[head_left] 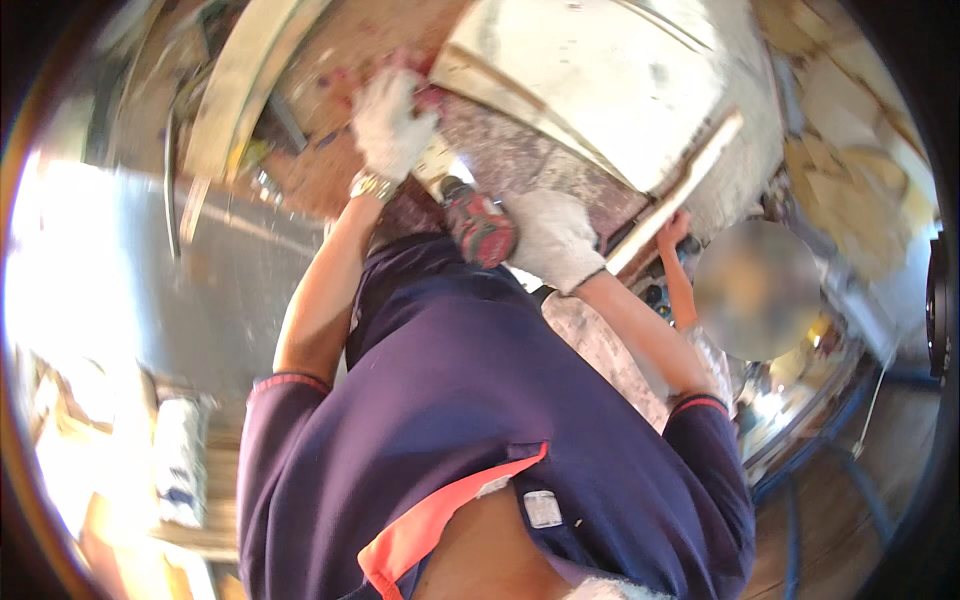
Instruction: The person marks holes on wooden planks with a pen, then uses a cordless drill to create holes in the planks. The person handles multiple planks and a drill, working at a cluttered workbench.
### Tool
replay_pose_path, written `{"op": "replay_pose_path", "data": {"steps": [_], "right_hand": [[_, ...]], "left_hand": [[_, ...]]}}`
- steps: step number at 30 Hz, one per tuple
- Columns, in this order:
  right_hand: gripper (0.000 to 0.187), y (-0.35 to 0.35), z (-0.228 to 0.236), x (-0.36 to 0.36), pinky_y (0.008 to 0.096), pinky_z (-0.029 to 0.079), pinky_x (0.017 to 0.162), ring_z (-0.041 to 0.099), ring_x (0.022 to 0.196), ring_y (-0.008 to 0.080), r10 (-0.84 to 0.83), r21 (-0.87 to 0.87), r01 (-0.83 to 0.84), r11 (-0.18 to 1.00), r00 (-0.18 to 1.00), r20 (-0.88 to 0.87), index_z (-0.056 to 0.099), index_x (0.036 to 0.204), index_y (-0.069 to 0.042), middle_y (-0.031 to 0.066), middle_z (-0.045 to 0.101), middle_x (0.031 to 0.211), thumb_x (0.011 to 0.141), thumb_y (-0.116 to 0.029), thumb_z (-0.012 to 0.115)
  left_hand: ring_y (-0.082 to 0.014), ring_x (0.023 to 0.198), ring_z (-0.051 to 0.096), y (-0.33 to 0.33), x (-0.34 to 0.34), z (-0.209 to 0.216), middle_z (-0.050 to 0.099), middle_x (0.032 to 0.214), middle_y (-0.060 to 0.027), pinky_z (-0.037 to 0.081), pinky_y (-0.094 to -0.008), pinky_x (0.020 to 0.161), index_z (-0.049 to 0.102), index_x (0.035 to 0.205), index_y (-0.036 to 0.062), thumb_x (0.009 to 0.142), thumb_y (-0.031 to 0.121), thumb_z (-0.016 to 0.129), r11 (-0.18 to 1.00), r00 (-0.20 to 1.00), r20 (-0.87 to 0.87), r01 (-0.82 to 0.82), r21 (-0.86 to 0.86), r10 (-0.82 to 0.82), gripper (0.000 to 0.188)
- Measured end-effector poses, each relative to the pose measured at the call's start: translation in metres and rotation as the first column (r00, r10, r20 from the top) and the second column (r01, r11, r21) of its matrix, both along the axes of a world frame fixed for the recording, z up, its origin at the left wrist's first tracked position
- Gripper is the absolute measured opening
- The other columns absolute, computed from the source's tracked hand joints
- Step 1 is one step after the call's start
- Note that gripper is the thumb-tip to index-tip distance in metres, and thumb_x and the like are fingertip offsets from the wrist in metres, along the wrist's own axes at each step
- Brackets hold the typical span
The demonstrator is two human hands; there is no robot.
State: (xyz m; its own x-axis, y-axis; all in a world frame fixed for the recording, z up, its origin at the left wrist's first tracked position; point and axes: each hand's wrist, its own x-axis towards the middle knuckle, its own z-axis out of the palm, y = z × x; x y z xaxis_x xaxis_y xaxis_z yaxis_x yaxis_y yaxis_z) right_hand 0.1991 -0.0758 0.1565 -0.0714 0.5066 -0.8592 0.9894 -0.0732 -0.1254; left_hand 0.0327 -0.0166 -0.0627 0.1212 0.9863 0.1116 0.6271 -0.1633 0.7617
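My left hand (388,125), in a white work glove with a watch at the wrist, rests at the reddish-brown worktop. Its fingers look bent over one end of a short pale wooden strip (433,168); motion blur softens the fingertips. My right hand (553,238), gloved too, is closed at the side of a red and black power drill (481,228). Its grip is hidden under the glove. The drill lies close to my body, with its chuck end pointing at the strip. A large pale board (600,80) lies beyond my hands on the worktop.
At the right, another person's bare hand (675,230) is next to a long pale batten (685,185). Curved wooden strips (245,90) stand at the far left. Beside them is a grey metal surface (215,305). Loose sheets and scraps (850,180) pile up at the right.
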Motion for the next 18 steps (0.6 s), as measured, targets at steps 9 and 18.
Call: {"op": "replay_pose_path", "data": {"steps": [9, 18], "right_hand": [[0.030, 0.003, 0.033, 0.012, 0.0460, 0.060, 0.083, 0.075, 0.095, 0.0378, -0.183, 0.085, 0.196, 0.977, 0.973, -0.140, 0.080, 0.092, -0.004, 0.0223, 0.075, 0.092, 0.069, -0.024, 0.077], [0.033, -0.029, 0.064, 0.032, 0.0497, 0.058, 0.082, 0.072, 0.092, 0.0428, -0.525, 0.189, 0.572, 0.798, 0.815, -0.246, 0.079, 0.102, -0.012, 0.0248, 0.074, 0.097, 0.074, -0.029, 0.074]], "left_hand": [[-0.0372, 0.139, 0.053, 0.010, 0.003, -0.014, 0.065, 0.141, -0.0125, 0.035, -0.0496, 0.119, 0.067, 0.117, 0.0049, 0.076, 0.011, 0.074, 0.993, 0.996, -0.053, 0.072, 0.099, -0.067, 0.042], [-0.0365, 0.134, 0.053, 0.020, -0.029, 0.024, 0.061, 0.142, -0.0184, 0.038, -0.0461, 0.116, 0.062, 0.137, 0.0065, 0.081, 0.028, 0.082, 0.913, 0.899, -0.206, 0.404, 0.053, -0.386, 0.063]]}}
